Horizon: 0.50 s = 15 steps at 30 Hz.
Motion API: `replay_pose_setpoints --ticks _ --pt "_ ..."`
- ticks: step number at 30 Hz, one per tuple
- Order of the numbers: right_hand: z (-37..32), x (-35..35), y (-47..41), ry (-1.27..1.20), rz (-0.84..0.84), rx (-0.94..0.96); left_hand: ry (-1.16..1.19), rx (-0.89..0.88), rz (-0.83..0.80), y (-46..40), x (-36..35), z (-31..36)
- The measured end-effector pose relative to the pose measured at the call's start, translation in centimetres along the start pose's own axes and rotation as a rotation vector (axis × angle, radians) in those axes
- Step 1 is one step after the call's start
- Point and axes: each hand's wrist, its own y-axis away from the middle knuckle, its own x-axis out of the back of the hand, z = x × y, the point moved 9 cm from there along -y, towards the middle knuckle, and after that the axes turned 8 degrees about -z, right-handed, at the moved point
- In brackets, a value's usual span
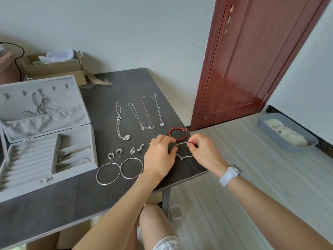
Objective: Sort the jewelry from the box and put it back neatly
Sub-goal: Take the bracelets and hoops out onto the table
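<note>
Both hands are down at the near right corner of the dark worktop (111, 204), working on a thin silver chain bracelet (183, 156). Left hand (159, 156) has its thumb and fingertips pinched on the left side of the loop, right hand (203, 150) pinches the top right end of it, so both are closed on the same chain, which lies on the worktop between them. Just behind it sits a red bead bracelet (178, 134), close but not touching as far as I can see. Further back four silver necklaces (138, 116) are laid out in a row, and to the left of the hands there's a line of small silver earrings (126, 151) with two big hoop earrings (119, 171) in front of them, side by side. The grey velvet jewelry box (45, 141) stands open on the left, a dark cord hanging in the lid and a couple of thin silver pieces in its right compartments. Right wrist has a pale watch (229, 175). No readable writing or brand anywhere.
</note>
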Motion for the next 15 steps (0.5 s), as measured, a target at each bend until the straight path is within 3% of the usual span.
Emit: replay_pose_setpoints --ticks 4,7,9,15 --pt "0.1 -0.1 0.1 0.063 0.051 0.024 -0.314 -0.249 -0.102 1.7 -1.6 1.6" --pt "0.3 0.0 0.2 0.074 0.078 0.024 -0.443 -0.281 -0.147 2.5 -2.4 0.6" --pt "-0.3 0.5 0.3 0.076 0.131 0.059 -0.37 -0.261 -0.174 2.7 -1.9 0.3" --pt "-5.7 0.8 0.3 0.058 0.245 0.261 -0.202 -0.074 0.209 3.1 6.8 -2.2"
